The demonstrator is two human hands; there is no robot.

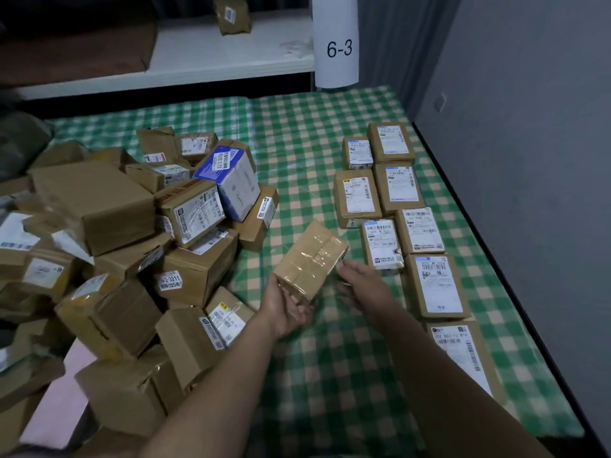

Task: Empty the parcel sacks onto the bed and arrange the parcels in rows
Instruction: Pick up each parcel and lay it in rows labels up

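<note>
Brown taped parcel sits in the left hand, fingers curled under its near end, above the green checked sheet. The right hand is just beside it, fingers loose, gripping nothing. Two parcel rows to the right, big pile on the left.

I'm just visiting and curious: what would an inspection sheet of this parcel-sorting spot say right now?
Surface: bed with a green checked sheet.
Job's things: pile of parcels at left; two rows of eight label-up parcels at right; one taped box in hand.
Clutter: pale crumpled item on the shelf, too blurred to identify.
Hands: left hand holds the taped box from below; right hand open beside it.
Cables: nothing seen.
Surroundings: white shelf with a single parcel, sign reading "6-3", grey wall.
</note>
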